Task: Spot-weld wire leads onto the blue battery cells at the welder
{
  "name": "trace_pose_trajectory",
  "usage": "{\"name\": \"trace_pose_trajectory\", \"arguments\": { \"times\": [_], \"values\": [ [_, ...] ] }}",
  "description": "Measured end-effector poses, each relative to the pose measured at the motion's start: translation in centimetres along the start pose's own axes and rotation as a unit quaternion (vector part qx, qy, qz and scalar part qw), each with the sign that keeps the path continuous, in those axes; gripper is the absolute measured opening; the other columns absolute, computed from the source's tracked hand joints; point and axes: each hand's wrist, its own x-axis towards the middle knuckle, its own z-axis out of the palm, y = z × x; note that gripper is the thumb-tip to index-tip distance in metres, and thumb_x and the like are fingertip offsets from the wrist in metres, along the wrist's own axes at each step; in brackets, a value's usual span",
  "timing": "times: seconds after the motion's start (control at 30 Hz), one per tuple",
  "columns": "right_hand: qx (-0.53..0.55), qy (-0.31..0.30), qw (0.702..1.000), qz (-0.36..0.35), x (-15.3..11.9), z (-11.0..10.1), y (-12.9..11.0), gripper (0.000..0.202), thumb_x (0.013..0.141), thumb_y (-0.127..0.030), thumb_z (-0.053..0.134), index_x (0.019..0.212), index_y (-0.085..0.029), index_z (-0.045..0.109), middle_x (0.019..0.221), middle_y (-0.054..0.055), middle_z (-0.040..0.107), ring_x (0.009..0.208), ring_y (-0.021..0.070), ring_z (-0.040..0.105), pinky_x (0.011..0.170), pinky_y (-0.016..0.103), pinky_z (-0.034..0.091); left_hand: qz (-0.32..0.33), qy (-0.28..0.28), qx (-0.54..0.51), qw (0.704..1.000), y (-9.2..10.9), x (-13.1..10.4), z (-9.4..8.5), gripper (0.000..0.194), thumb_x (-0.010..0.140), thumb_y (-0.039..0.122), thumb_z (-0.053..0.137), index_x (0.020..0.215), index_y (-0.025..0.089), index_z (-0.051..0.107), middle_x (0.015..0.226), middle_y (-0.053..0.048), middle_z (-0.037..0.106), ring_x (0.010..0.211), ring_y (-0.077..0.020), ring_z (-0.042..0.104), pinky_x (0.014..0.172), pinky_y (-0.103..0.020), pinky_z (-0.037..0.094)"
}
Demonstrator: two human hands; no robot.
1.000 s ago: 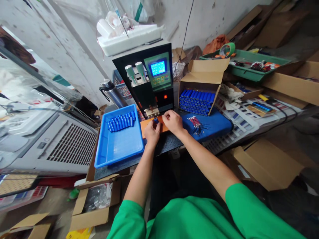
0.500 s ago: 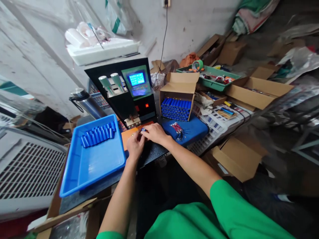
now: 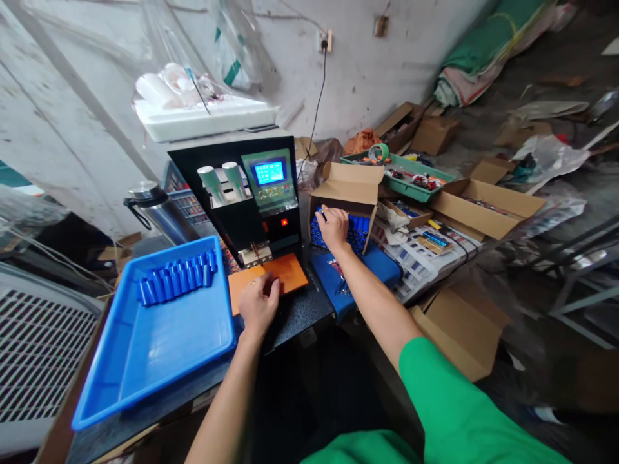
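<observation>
My left hand [image 3: 258, 301] rests with curled fingers at the orange board [image 3: 290, 273], just below the welding head of the black machine [image 3: 227, 229]; whether it holds anything is hidden. My right hand [image 3: 333, 227] reaches to the opening of the cardboard box [image 3: 353, 174], its fingers at the blue cylindrical cells [image 3: 358, 225] stacked inside. What its fingertips hold, if anything, cannot be made out. A row of blue cells [image 3: 176, 281] lies in the blue tray [image 3: 169, 380] on the left. Partly behind my right wrist, small wired parts [image 3: 342, 284] lie on the blue pad [image 3: 387, 269].
The metal flask [image 3: 157, 209] stands behind the tray. White foam [image 3: 207, 119] lies on top of the machine. To the right are a green tray [image 3: 416, 190], an open carton [image 3: 488, 206] and a white plastic crate [image 3: 403, 264]. Another carton [image 3: 464, 335] sits lower right.
My right hand has left my left hand at the orange board and moved right to the cell box. My left hand has shifted slightly down. The camera view has also shifted.
</observation>
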Motion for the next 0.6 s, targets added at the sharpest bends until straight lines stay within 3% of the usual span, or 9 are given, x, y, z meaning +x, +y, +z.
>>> {"name": "trace_pose_trajectory", "arguments": {
  "times": [0.13, 0.27, 0.47, 0.6],
  "values": [
    [-0.041, -0.045, 0.998, -0.016, 0.6, 2.6, 0.4, 0.03, 0.101, -0.027, 0.051, 0.116, -0.011, 0.072, 0.114, 0.017, 0.074, 0.114, 0.0278, 0.06, 0.112, 0.045, 0.028, 0.006, 0.004, 0.016, 1.0, -0.1, -0.1, -0.1, 0.034, 0.093, 0.047, 0.052, 0.11, 0.025, 0.069, 0.102, -0.007, 0.075, 0.094, -0.0266, 0.068, 0.08, -0.036, 0.047],
    [-0.06, -0.063, 0.996, -0.025, 0.7, 3.5, 1.2, 0.028, 0.101, -0.025, 0.049, 0.104, -0.013, 0.074, 0.111, 0.016, 0.074, 0.115, 0.0278, 0.058, 0.114, 0.047, 0.025, 0.018, 0.009, 0.018, 1.0, -0.3, -0.1, 0.2, 0.033, 0.093, 0.046, 0.052, 0.11, 0.025, 0.069, 0.102, -0.007, 0.075, 0.095, -0.0268, 0.068, 0.082, -0.037, 0.047],
    [-0.032, -0.059, 0.997, -0.029, 1.0, 2.3, 1.1, 0.025, 0.097, -0.025, 0.054, 0.108, -0.013, 0.073, 0.12, 0.018, 0.071, 0.122, 0.0293, 0.056, 0.116, 0.051, 0.028, 0.006, 0.005, 0.032, 0.999, -0.3, -0.1, 0.4, 0.034, 0.093, 0.047, 0.051, 0.112, 0.025, 0.069, 0.103, -0.008, 0.074, 0.096, -0.0274, 0.068, 0.081, -0.037, 0.046],
    [0.027, -0.012, 0.997, -0.068, -3.0, -0.1, 0.4, 0.032, 0.099, -0.024, 0.046, 0.118, -0.015, 0.07, 0.127, 0.016, 0.068, 0.13, 0.0277, 0.052, 0.119, 0.054, 0.028, 0.001, 0.002, 0.023, 1.0, -0.1, -0.1, 0.3, 0.034, 0.093, 0.046, 0.052, 0.113, 0.025, 0.069, 0.104, -0.008, 0.074, 0.099, -0.0278, 0.067, 0.082, -0.037, 0.047]
  ]
}}
